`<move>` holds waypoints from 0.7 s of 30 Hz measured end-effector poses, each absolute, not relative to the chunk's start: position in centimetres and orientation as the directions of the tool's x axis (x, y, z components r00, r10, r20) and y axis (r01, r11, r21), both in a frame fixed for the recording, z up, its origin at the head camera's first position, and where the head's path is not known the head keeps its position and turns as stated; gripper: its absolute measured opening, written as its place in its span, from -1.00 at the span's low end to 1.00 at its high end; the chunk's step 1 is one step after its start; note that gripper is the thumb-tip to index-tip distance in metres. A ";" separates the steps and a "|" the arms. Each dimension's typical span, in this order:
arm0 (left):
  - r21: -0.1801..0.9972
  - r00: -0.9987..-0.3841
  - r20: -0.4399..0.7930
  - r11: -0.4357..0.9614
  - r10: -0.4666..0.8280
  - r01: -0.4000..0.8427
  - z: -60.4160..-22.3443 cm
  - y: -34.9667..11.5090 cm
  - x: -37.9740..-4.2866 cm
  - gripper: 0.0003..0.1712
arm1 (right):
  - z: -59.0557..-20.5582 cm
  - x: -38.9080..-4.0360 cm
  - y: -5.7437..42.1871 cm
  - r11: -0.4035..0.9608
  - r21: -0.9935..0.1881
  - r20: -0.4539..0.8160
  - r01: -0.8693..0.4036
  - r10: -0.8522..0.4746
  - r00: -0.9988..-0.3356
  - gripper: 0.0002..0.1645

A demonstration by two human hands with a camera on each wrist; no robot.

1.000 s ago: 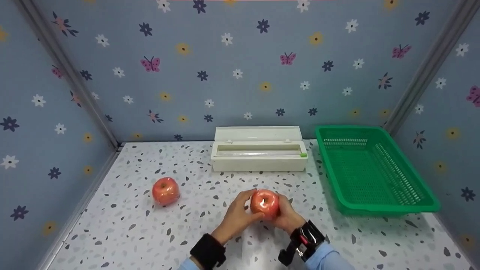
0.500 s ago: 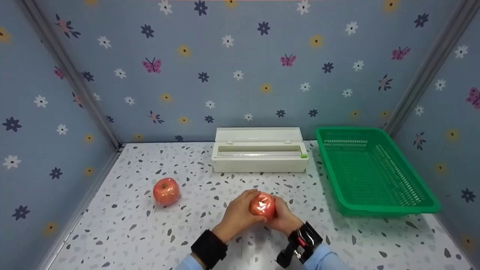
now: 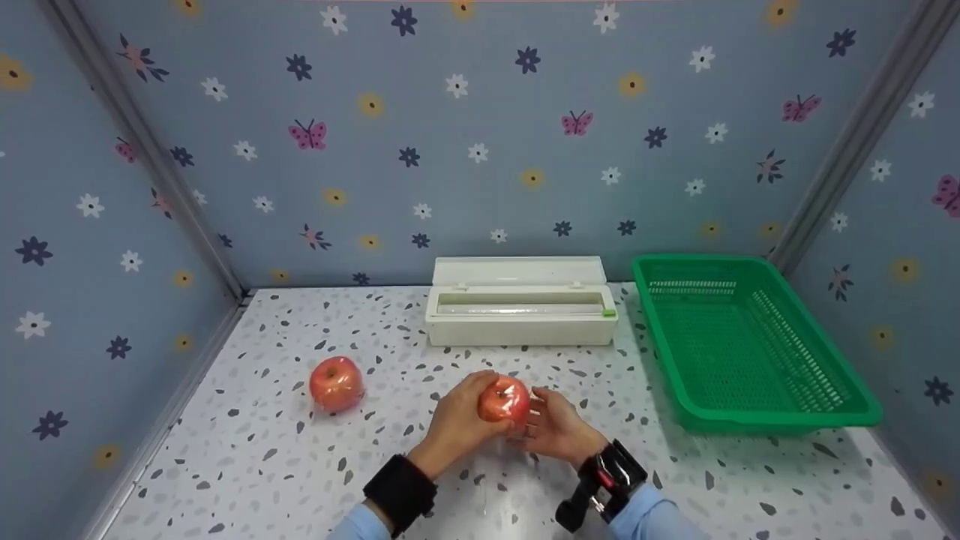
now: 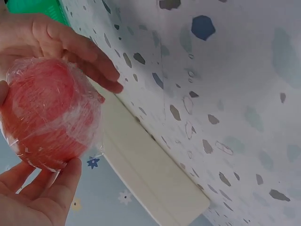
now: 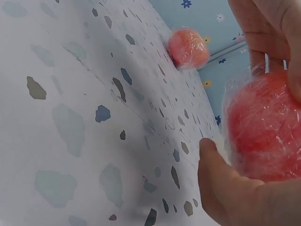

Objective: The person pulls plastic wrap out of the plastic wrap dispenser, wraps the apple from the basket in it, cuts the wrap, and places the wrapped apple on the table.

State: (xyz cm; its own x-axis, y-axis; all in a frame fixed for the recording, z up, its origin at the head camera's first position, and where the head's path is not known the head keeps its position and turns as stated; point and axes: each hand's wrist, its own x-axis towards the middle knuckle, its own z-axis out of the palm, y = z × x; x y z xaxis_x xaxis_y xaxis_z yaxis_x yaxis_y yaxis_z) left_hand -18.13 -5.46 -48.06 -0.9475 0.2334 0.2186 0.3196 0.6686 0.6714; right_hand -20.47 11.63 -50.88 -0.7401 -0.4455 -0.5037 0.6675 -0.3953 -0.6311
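Note:
My left hand holds a red apple above the table, thumb on the near side and fingers behind. Crinkled clear plastic film wraps this apple, as the left wrist view shows. On the apple's right side, my right hand is close by with its fingers extended and spread; whether they touch the film is hard to tell. A second apple, also covered in film, rests on the table to the left and appears in the right wrist view too.
A white cling film box with its lid up stands at the back, a film roll inside. To the right lies a green plastic basket. Flower-patterned walls enclose the speckled table.
The held apple has moved a little left with my left hand and been turned. My right hand, earlier gripping the apple's side, has loosened and straightened its fingers.

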 end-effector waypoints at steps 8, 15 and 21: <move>0.636 -0.977 0.211 0.754 0.039 0.167 -48.7 -10.3 -20.0 -0.15 | -50.7 -20.3 14.0 -0.341 -0.691 -0.460 0.637 -0.473 -0.752 -0.34; 0.607 -0.980 0.197 0.790 -0.042 0.088 -50.1 -13.4 -21.7 -0.14 | -50.7 -20.2 16.7 -0.295 -0.758 -0.437 0.582 -0.433 -0.788 -0.34; 0.612 -0.979 0.170 0.791 -0.117 0.012 -51.2 -15.1 -22.7 -0.14 | -50.7 -20.1 18.2 -0.271 -0.789 -0.442 0.551 -0.372 -0.816 -0.35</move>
